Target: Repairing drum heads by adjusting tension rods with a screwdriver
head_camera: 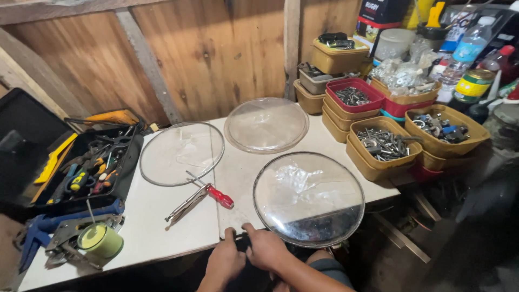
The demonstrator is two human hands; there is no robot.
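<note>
My left hand (pixel 224 260) and my right hand (pixel 265 250) sit side by side at the front edge of the white tabletop (pixel 238 173). Each has its thumb on top and its fingers curled under the edge. Just right of my right hand lies a round clear dome with a dark metal rim (pixel 309 198), overhanging the edge a little. A second clear disc (pixel 182 153) lies to the left and a third (pixel 266 124) at the back. A red-handled screwdriver (pixel 219 196) and locking pliers (pixel 186 204) lie crossed ahead of my left hand.
An open black toolbox (pixel 81 167) full of hand tools fills the left side. In front of it are a blue clamp (pixel 43 227) and a yellow-green tape roll (pixel 101 240). Stacked tan and red tubs of bolts (pixel 383 145) crowd the right. A wooden wall stands behind.
</note>
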